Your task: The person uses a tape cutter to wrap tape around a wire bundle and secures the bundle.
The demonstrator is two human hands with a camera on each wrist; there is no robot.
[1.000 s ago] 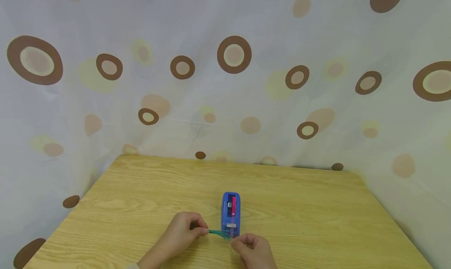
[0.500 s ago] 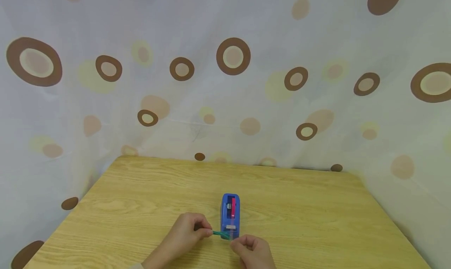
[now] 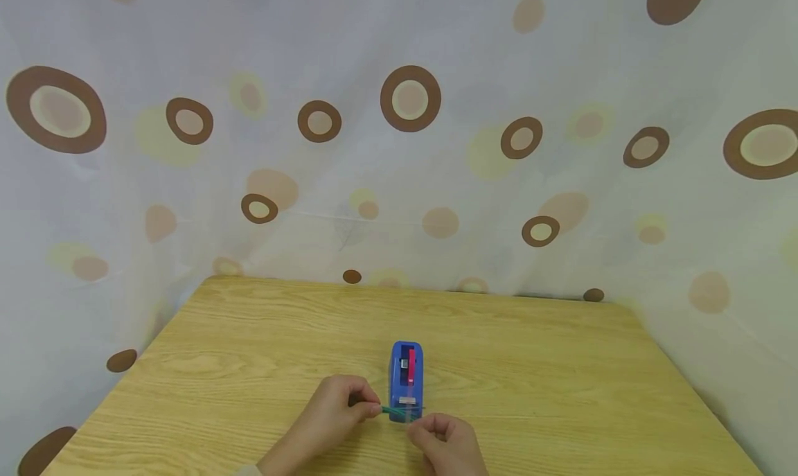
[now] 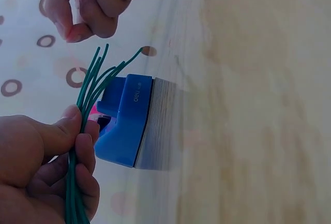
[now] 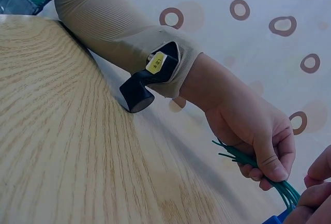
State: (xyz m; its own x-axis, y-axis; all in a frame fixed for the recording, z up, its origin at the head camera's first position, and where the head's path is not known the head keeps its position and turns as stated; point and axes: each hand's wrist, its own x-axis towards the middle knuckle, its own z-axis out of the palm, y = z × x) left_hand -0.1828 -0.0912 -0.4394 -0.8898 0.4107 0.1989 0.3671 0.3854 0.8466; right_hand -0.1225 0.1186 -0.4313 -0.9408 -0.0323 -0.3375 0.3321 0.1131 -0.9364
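Note:
In the head view my left hand [image 3: 337, 410] pinches a bundle of thin green wires [image 4: 74, 182], whose loose ends fan out in the left wrist view. The wire ends reach across the near end of a blue tape dispenser [image 3: 395, 389]. A pink-red tape roll [image 3: 412, 366] sits in the dispenser. From its cutter a clear strip of tape [image 3: 409, 413] runs toward my right hand [image 3: 450, 443], whose thumb and forefinger pinch the strip's end. In the head view the wires lie across the strip; whether they touch it I cannot tell.
The dispenser stands on a wood-grain table [image 3: 542, 365]. Behind and beside the table hangs a pale curtain [image 3: 474, 67] with brown circles. A black wrist camera [image 5: 155, 74] is strapped over the left sleeve [image 5: 114, 22].
My left hand has moved slightly right, carrying the green wires further across the tape strip toward my right fingertips. The right hand and the dispenser have stayed about where they were.

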